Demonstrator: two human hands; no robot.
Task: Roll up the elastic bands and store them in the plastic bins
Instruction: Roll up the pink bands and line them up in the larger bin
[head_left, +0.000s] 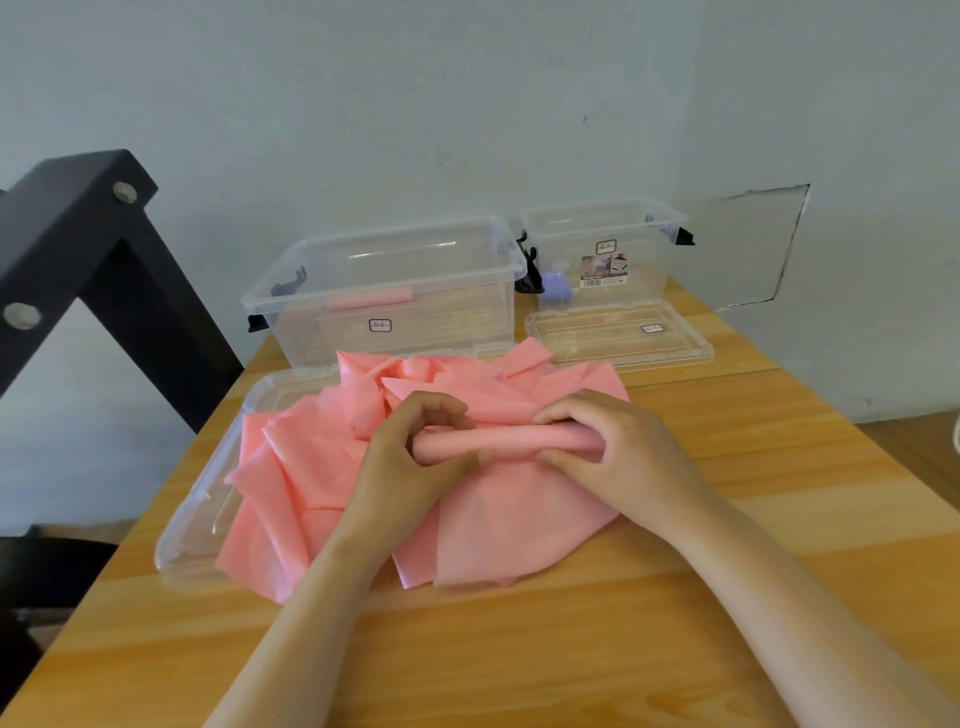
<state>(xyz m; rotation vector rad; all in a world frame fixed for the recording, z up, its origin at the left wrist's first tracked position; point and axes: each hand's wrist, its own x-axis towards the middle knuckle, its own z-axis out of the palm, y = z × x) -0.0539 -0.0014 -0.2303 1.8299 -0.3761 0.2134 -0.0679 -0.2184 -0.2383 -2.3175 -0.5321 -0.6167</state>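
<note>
The band pile (519, 519) lies before the left bin (457, 322) (partly on a lid (192, 525)).

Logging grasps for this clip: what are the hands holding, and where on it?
One pink elastic band, by its rolled part: the left hand grips the roll's left end, the right hand its right end.

We took this for a plain workroom or spare room, perhaps in a home. There was a bare pale wall (467, 104) with a cracked patch (753, 244), a wood-grain table (571, 649) against it, a black bolted metal frame (78, 234) beside it, and clear labelled storage bins (441, 317).
</note>
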